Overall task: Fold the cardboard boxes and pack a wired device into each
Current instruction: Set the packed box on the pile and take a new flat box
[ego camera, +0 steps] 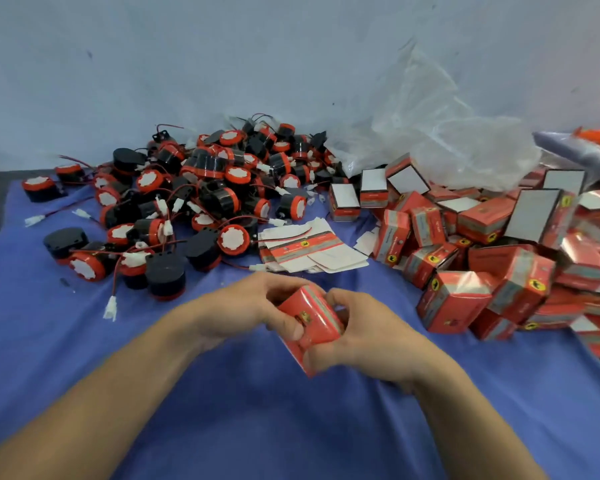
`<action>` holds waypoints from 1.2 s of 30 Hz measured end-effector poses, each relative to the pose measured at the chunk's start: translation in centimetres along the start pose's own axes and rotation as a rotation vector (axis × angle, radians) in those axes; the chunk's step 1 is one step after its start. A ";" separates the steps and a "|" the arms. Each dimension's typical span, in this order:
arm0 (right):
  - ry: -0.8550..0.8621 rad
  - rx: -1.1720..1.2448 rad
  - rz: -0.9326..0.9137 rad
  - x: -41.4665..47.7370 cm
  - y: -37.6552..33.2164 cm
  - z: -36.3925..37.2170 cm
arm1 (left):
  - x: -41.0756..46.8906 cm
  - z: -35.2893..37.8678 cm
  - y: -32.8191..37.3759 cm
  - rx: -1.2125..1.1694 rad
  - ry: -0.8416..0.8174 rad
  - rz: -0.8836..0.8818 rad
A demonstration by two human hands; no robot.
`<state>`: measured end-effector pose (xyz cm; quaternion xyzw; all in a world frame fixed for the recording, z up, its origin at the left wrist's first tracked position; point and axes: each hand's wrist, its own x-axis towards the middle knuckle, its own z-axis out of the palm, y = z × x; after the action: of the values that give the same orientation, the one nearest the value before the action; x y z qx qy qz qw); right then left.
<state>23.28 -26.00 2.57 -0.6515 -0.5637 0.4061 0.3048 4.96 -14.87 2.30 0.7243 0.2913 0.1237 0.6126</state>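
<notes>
Fingers [289, 326] of left hand [245, 306] and right hand [369, 336] tight around red box [321, 317]

A blue cloth [291, 427] carries heaped wired devices [229, 199], flat box blanks [309, 251] (unfolded) and piled red boxes [499, 261].

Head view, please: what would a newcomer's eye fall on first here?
At the centre, the left hand and the right hand grip one red box over the blue cloth. Behind them to the left sprawls a pile of black-and-red wired devices, and to the right a heap of folded red boxes.
</notes>
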 end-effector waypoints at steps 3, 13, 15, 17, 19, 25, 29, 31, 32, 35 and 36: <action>0.034 0.162 -0.006 -1.1 -0.3 -2.8 | 3.0 0.2 1.8 -0.073 -0.141 0.045; 0.313 0.842 -0.084 4.4 -2.9 -8.4 | 10.6 2.6 2.8 0.259 0.506 0.077; 0.330 0.650 -0.065 5.6 -2.3 -6.4 | 10.4 2.4 1.6 0.739 0.434 0.127; 0.381 0.430 -0.037 6.7 -1.6 -4.6 | 10.2 2.6 0.7 1.100 0.406 0.127; 0.419 0.289 -0.007 7.6 -1.1 -3.1 | 9.9 3.1 0.4 1.269 0.382 0.101; 0.685 0.374 0.006 7.7 0.4 -1.3 | 8.9 0.9 1.8 0.981 0.242 0.062; 0.777 0.298 0.045 6.5 0.5 -1.1 | 7.5 0.3 1.1 0.968 0.341 0.208; 0.791 0.245 0.037 6.0 0.3 -0.6 | 6.6 0.2 0.1 0.921 0.505 0.374; 0.798 0.241 0.028 5.7 0.2 -0.3 | 6.2 0.1 -0.1 0.805 0.589 0.445; 0.774 0.506 0.086 5.5 -0.7 0.1 | 5.2 0.3 -0.6 0.508 0.790 0.555; 0.714 0.706 0.120 5.7 -1.2 0.1 | 4.7 0.8 -0.7 0.505 0.797 0.592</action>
<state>22.80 -20.24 2.49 -0.6382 -0.2144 0.3407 0.6563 8.91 -12.77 0.68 0.7967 0.3052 0.4811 0.2016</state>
